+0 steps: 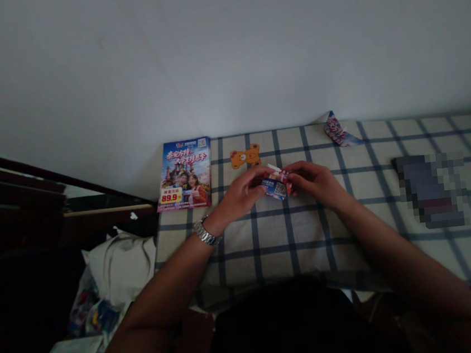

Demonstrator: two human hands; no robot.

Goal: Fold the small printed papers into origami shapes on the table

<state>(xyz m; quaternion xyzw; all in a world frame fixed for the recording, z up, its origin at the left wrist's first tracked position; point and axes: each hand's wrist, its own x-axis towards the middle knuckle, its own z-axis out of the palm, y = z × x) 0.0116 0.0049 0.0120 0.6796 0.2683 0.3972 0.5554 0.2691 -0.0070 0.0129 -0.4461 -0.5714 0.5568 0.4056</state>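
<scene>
My left hand and my right hand meet over the middle of a checked tablecloth. Between their pinched fingertips is a small folded piece of printed paper, blue, white and red. Both hands grip it, one from each side, just above the cloth. A metal watch is on my left wrist.
A colourful flyer lies at the table's left end. An orange bear-shaped cut-out lies behind my hands. A folded printed paper strip rests by the wall. A blurred dark object lies right. Bags and cloth sit on the floor left.
</scene>
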